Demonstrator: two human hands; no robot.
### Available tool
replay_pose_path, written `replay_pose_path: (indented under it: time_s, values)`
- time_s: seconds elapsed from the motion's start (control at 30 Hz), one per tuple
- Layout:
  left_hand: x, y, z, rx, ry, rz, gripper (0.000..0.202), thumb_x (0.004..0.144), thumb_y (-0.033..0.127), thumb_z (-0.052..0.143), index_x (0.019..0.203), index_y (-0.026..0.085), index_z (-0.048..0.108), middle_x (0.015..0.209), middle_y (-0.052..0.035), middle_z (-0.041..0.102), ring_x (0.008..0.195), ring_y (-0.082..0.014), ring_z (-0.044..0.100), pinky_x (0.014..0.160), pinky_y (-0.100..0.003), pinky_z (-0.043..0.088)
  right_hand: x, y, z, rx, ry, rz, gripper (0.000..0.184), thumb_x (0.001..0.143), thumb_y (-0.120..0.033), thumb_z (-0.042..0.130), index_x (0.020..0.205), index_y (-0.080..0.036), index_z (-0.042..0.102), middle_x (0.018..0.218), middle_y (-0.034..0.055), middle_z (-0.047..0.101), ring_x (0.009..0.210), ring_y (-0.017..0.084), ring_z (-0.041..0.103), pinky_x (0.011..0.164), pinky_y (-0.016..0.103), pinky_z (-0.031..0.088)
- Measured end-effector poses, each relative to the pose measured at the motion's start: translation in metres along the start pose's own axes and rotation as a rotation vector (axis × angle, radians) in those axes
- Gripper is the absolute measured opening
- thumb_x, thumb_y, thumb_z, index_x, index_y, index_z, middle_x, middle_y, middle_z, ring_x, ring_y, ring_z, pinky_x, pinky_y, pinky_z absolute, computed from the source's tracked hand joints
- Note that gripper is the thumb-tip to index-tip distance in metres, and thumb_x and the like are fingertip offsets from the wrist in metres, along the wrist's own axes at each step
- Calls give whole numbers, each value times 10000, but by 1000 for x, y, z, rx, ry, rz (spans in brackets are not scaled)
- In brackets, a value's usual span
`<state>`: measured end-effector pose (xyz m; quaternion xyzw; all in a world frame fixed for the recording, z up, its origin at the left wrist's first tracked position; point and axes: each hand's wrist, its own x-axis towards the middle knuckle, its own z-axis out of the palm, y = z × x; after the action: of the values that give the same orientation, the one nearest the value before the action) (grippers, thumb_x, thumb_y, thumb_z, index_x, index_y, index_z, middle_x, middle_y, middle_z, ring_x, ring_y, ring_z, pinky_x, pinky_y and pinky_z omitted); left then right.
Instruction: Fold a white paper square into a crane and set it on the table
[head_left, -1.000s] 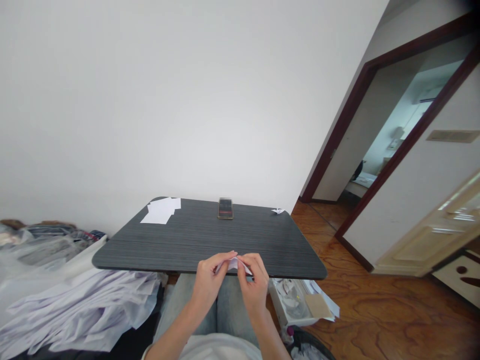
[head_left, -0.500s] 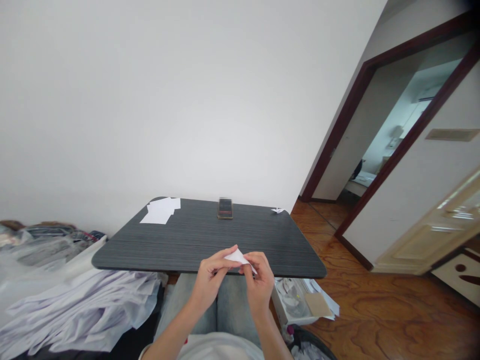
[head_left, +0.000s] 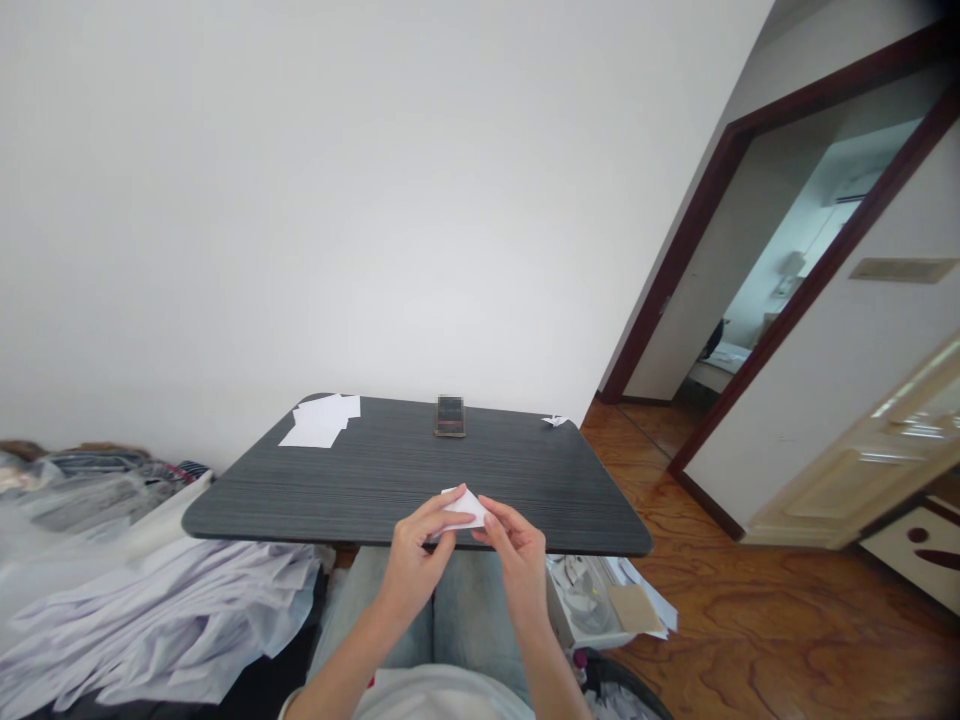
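Both my hands hold a small folded piece of white paper over the near edge of the dark table. My left hand pinches its left side with thumb and fingers. My right hand pinches its right corner. The paper looks like a folded triangle, partly hidden by my fingers.
On the table lie a stack of white sheets at the far left, a small dark stand at the back middle, and a folded paper figure at the far right. Piled white paper lies left, an open box right, a doorway beyond.
The folded paper has turned and risen a little in my fingers, now showing a flatter triangular face. Both hands have stayed at the table's near edge.
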<state>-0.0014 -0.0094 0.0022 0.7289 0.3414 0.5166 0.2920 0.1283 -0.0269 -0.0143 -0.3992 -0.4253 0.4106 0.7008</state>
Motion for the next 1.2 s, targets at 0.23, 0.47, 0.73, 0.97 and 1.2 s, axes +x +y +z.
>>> replay_pose_path:
  time_s: [0.23,0.47,0.73,0.97,1.2]
  values:
    - [-1,2,-1,25,-4,8,173,737,189,557,865,171,672,1136,-109,586,1037,-219,539,878,-324,428,1,2,-3,-62,-24,19,262,701,-275,635,941,-173,663,895,65,680,703,191,641,656,328,544]
    - [-1,-5,2,-68,62,-119,309,734,234,570,1033,155,596,1070,-100,624,942,-204,589,801,-293,468,0,2,-3,-80,-39,20,267,678,-240,654,937,-174,661,883,58,684,697,192,651,658,316,545]
    - [-2,-3,5,-83,92,-188,282,752,252,556,1020,181,614,1007,-68,650,896,-191,597,798,-278,455,-3,-2,0,-135,-13,-45,204,685,-226,645,879,-165,656,853,65,668,783,209,631,709,345,532]
    - [3,-6,6,-246,160,-278,243,715,266,598,923,153,656,961,-78,673,886,-205,605,806,-292,451,-4,-6,3,-261,-88,-206,174,716,-178,601,884,-190,641,905,71,607,831,197,602,619,270,535]
    - [4,-6,7,-464,131,-329,229,695,254,622,882,126,652,940,-95,670,877,-207,603,815,-328,454,-7,-15,1,-421,-121,-322,182,796,-179,484,907,-190,627,899,76,604,805,182,591,610,265,526]
